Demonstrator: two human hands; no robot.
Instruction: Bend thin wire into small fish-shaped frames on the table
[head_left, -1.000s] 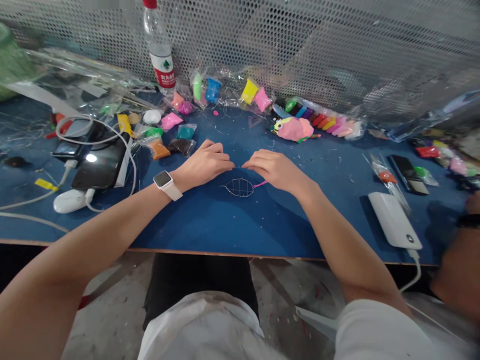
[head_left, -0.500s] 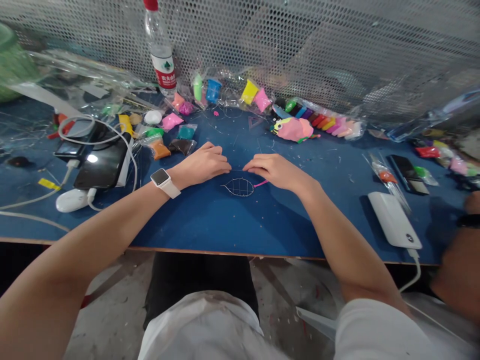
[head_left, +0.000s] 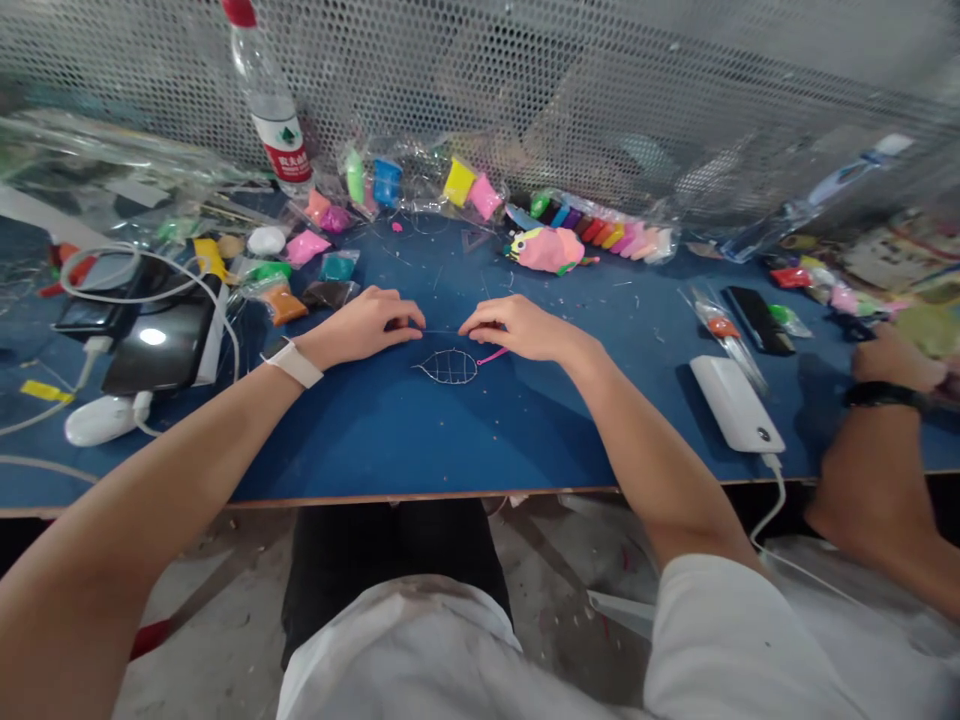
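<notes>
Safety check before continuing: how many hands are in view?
3: the left hand and right hand just beyond the wire frame, and a co-worker's hand at far right; another there may be hidden.

On the bottle point(head_left: 268, 100) — "农夫山"

Holds a thin, faint strand point(head_left: 442, 332) between the fingers of the left hand point(head_left: 373, 325) and right hand point(head_left: 515, 326), over the blue table point(head_left: 390, 440). Has a leaf-shaped wire frame point(head_left: 450, 368) lying flat, nearer the body than the strand, with a looped pink strip point(head_left: 493, 355) beside its right end, reaching toward the right hand. Wears a white watch band point(head_left: 298, 364) on the left wrist. Faces a pink fish-like figure point(head_left: 547, 250), colourful packets point(head_left: 285, 304) and a red-capped bottle point(head_left: 281, 130) near a perforated screen point(head_left: 405, 70). Has a black phone point(head_left: 161, 345) to the left, a white power bank point(head_left: 735, 405) to the right and a co-worker's hand point(head_left: 892, 361) farther right.
</notes>
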